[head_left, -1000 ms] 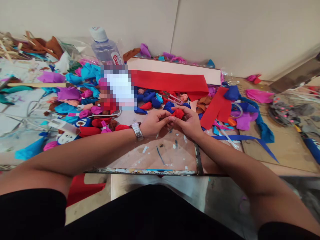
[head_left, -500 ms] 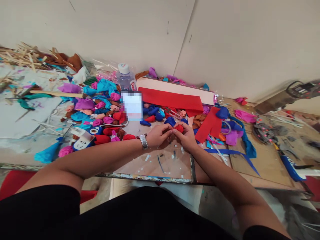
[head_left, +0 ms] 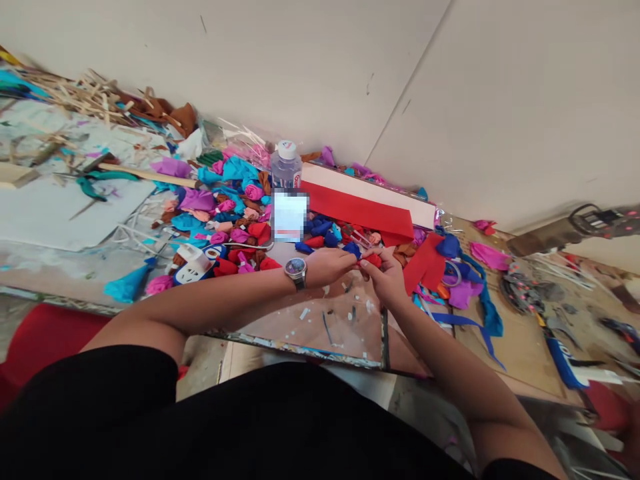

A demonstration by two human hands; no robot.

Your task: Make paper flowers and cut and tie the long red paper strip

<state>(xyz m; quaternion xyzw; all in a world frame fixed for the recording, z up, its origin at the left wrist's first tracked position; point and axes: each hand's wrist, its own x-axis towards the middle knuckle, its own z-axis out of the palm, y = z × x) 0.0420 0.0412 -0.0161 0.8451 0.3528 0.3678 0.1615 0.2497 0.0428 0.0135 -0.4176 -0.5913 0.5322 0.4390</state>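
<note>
My right hand (head_left: pixel 389 275) is closed on a small red cloth piece (head_left: pixel 371 260), pinching it between thumb and fingers. Beside it my left hand (head_left: pixel 333 267), with a watch (head_left: pixel 296 272) on the wrist, has its fingers pressed together at the left side of the red piece; its fingertips partly overlap it, and what they grip is too small to tell. Blue cloth pieces (head_left: pixel 352 249) lie just behind the hands. A wide red strip (head_left: pixel 360 212) stretches behind them, and another red strip (head_left: pixel 425 261) lies to the right.
A bottle (head_left: pixel 286 167) stands behind a blurred bright rectangle (head_left: pixel 291 219). Colourful cloth pieces and a power socket (head_left: pixel 193 267) lie to the left, with wooden sticks (head_left: pixel 95 97) farther back. Green-handled pliers (head_left: pixel 93 188) are at the left. At the right are a tape roll (head_left: pixel 451 273) and a blue-handled tool (head_left: pixel 565 363).
The view has shifted, so the table things appear farther right. My left hand has turned, showing the watch face, and its fingers now lie straighter against the red piece.
</note>
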